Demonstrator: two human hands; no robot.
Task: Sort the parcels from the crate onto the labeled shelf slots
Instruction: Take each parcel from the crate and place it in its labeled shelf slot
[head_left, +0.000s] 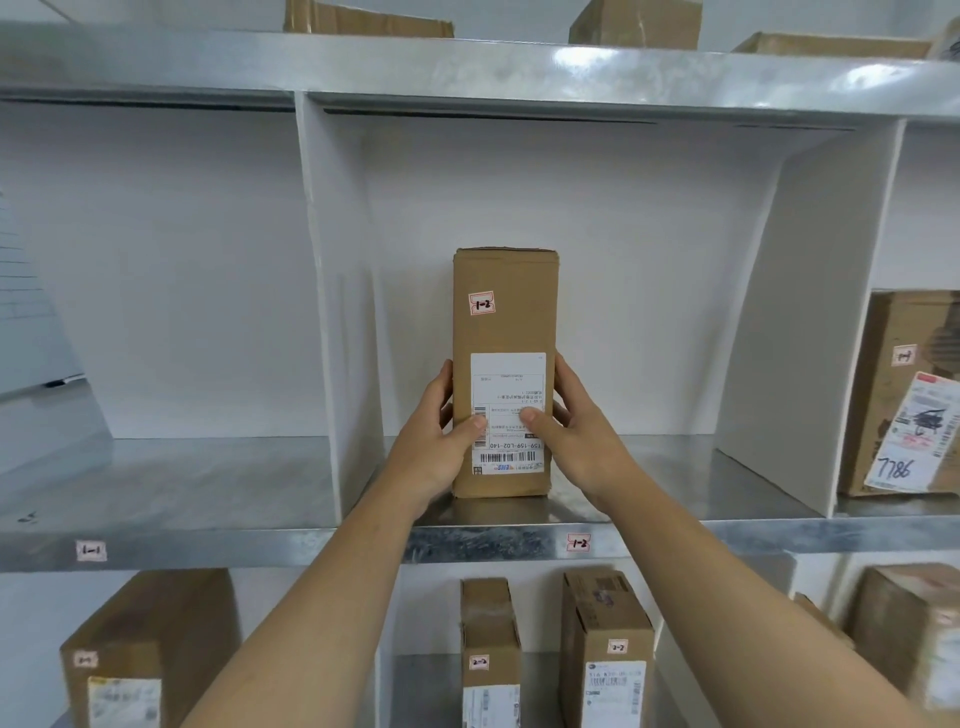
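A tall brown cardboard parcel (504, 322) stands upright on the metal shelf (727, 535) in the middle slot. It carries a small red-edged sticker reading 1-2 and a white shipping label turned upside down. My left hand (439, 441) grips its lower left side, thumb on the label. My right hand (576, 431) grips its lower right side, thumb also on the label. A slot tag reading 1-2 (578, 543) is stuck on the shelf's front edge just below the parcel. The crate is out of view.
White dividers (324, 312) wall the slot on both sides. The left slot carries a tag 1-1 (91, 551). A large parcel (904, 395) stands in the right slot. Several boxes fill the shelf below, two tagged 2-2 (491, 654). More boxes sit on top.
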